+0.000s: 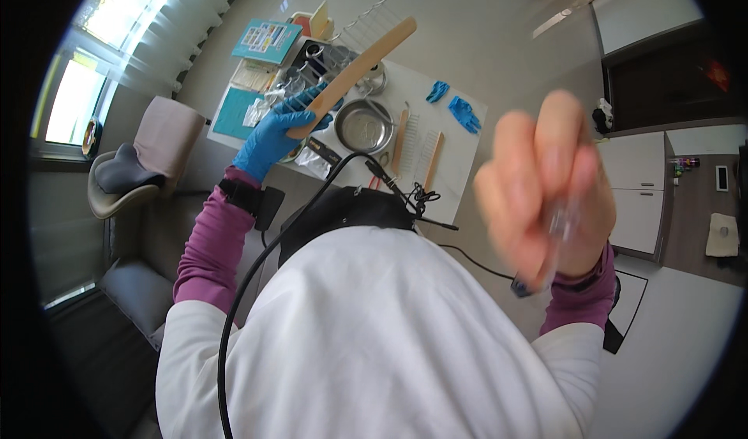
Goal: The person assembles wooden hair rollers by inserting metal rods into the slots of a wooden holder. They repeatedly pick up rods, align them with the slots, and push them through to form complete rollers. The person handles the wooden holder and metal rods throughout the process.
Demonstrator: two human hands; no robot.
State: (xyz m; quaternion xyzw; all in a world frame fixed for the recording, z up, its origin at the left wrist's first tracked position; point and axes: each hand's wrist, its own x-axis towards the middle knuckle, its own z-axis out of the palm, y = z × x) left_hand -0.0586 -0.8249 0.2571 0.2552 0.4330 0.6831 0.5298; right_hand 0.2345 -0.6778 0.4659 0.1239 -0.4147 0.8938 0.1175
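My left hand, in a blue glove, grips the near end of a long, slightly curved wooden bar. Thin metal wires show along the bar's far side. My right hand is bare, raised close to the camera and blurred. Its fingers are curled around a small clear object, whose kind I cannot make out. Below the bar, a round metal bowl stands on the white table. Two smaller wooden strips with wire teeth, one left and one right, lie beside the bowl.
Two crumpled blue gloves lie at the table's right. A teal book and assorted tools crowd its left side. A black cable loops across my front. A chair stands left; white cabinets stand right.
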